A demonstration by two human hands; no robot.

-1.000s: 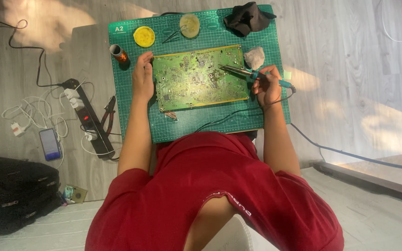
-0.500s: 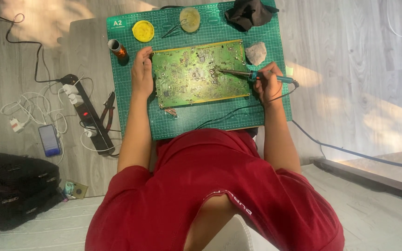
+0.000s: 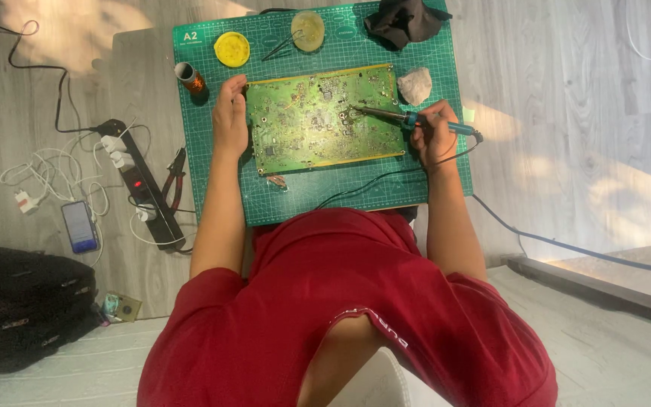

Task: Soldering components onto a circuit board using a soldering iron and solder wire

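A green circuit board (image 3: 318, 120) lies on a green cutting mat (image 3: 356, 188). My left hand (image 3: 229, 114) rests on the board's left edge and holds it down. My right hand (image 3: 432, 136) grips a blue-handled soldering iron (image 3: 404, 118), whose tip touches the board near its upper right part. The iron's black cord (image 3: 371, 181) trails across the mat below the board.
On the mat's far side sit a yellow round tin (image 3: 232, 48), a pale round dish (image 3: 307, 30), a copper wire spool (image 3: 189, 78), a black cloth (image 3: 403, 20) and a grey sponge (image 3: 415, 84). Left of the mat: power strip (image 3: 141, 185), pliers (image 3: 175, 175), phone (image 3: 80, 226), black bag (image 3: 20, 305).
The view has shifted slightly; the soldering iron tip has moved a little left across the board. My left hand stays on the board's left edge.
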